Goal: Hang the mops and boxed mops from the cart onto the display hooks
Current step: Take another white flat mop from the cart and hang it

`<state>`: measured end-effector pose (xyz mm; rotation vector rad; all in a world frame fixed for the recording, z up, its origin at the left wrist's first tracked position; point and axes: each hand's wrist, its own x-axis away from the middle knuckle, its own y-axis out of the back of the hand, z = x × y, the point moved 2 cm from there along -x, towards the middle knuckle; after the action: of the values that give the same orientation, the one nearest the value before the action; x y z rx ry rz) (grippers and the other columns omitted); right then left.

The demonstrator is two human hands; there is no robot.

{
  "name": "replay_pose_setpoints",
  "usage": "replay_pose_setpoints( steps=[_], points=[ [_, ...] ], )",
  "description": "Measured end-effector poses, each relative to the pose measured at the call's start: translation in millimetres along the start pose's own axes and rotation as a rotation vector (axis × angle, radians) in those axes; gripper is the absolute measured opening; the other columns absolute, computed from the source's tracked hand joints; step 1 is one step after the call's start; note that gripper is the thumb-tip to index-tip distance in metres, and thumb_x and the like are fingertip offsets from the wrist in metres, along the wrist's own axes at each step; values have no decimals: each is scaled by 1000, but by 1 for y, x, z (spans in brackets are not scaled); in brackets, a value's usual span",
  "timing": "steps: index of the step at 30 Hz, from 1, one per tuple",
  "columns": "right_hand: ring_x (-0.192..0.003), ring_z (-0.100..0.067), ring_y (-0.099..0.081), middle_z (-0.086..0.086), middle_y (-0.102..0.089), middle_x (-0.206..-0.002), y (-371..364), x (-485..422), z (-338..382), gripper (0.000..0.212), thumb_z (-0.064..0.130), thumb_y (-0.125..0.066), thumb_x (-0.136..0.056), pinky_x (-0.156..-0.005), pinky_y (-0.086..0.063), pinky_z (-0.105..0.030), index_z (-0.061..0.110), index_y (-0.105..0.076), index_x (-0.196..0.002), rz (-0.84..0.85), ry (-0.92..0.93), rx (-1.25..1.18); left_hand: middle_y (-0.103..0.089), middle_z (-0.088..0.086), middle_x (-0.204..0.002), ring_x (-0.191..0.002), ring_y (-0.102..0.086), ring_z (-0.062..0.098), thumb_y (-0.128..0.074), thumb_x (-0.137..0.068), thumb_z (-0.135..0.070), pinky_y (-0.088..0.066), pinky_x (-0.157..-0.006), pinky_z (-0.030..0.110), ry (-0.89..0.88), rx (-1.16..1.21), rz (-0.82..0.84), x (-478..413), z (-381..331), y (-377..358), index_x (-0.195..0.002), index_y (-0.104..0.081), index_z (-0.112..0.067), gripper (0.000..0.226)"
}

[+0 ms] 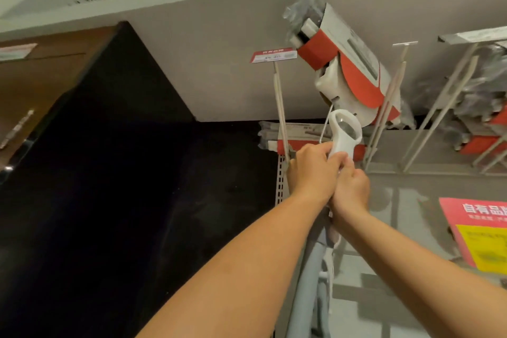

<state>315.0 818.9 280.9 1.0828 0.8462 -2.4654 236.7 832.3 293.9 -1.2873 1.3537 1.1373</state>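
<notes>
Both hands were curled tight round the mop (344, 132) just below its white hanging loop, the left hand (312, 170) beside the right hand (349, 189), probably to steady the loop for a hook (279, 107). The mop stood nearly upright before the shelving, loop end pointing up, just under the hung boxed mop (348, 63).

Head-worn camera | faced forward and upward at the display hooks (280, 107) | stood near the shelving (279, 189) | wide-angle, the only view
</notes>
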Motion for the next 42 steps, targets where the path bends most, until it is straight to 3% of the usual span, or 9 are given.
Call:
replay_pose_setpoints(
  steps=[6,11,16,22,30,33,35,38,42],
  points=[
    [-86,-34,-60,-15,-62,-93,-5,-5,-25,45,46,-35,-99,-73,-49,-43,5,-53,-100,-22,70,103,-69,2,-80,-82,-66,22,-62,-90,-31,-56,-78,42,141,236,90,4,25,-4,-88,-73,-18,17],
    [-81,-28,-53,-11,-57,-89,5,-8,-48,42,44,-37,-99,-67,-37,-36,4,-51,-95,-36,133,216,-72,3,-96,-95,-67,23,-61,-92,-24,-54,-89,45,260,470,144,9,56,-31,-102,-73,-23,16],
    [-67,-16,-50,-2,-54,-77,13,-17,-66,40,46,-39,-98,-55,-36,-33,8,-50,-94,-9,160,279,-71,5,-103,-98,-66,26,-60,-93,-21,-56,-85,42,315,619,151,13,75,-59,-118,-68,-21,26],
    [-69,-29,-60,-10,-59,-83,7,-32,-93,42,50,-33,-98,-55,-50,-40,11,-48,-97,53,174,407,-70,-1,-100,-101,-65,22,-59,-94,-21,-52,-94,43,358,657,163,11,102,-83,-119,-68,-21,26],
    [-71,-16,-55,-8,-59,-97,-6,-51,-126,46,46,-31,-101,-51,-38,-28,6,-51,-111,171,87,471,-67,3,-117,-108,-62,24,-61,-93,-26,-51,-95,49,414,626,169,7,145,-108,-127,-61,-23,35],
    [-71,-14,-53,-8,-57,-96,-6,-52,-136,46,47,-30,-101,-53,-38,-27,7,-49,-111,195,65,501,-64,3,-123,-109,-57,18,-60,-94,-23,-46,-100,37,428,628,163,12,151,-114,-132,-58,-22,39],
    [-70,-16,-53,-8,-56,-92,-5,-51,-138,45,49,-30,-101,-52,-39,-28,8,-47,-108,190,65,517,-63,1,-123,-107,-55,15,-59,-94,-23,-43,-95,29,416,612,158,15,152,-115,-134,-56,-22,40],
    [-68,-18,-52,-8,-54,-87,-3,-45,-138,43,48,-29,-101,-51,-38,-30,8,-43,-105,185,93,551,-64,3,-120,-108,-58,19,-59,-94,-21,-47,-95,32,419,594,173,20,151,-114,-134,-56,-24,40],
    [-82,-32,-57,-15,-57,-95,9,-25,-145,31,37,-29,-103,-68,-48,-41,9,-41,-102,224,153,630,-66,0,-119,-103,-63,21,-60,-92,-10,-54,-92,40,434,561,230,35,154,-106,-133,-57,-25,44]
  ],
)
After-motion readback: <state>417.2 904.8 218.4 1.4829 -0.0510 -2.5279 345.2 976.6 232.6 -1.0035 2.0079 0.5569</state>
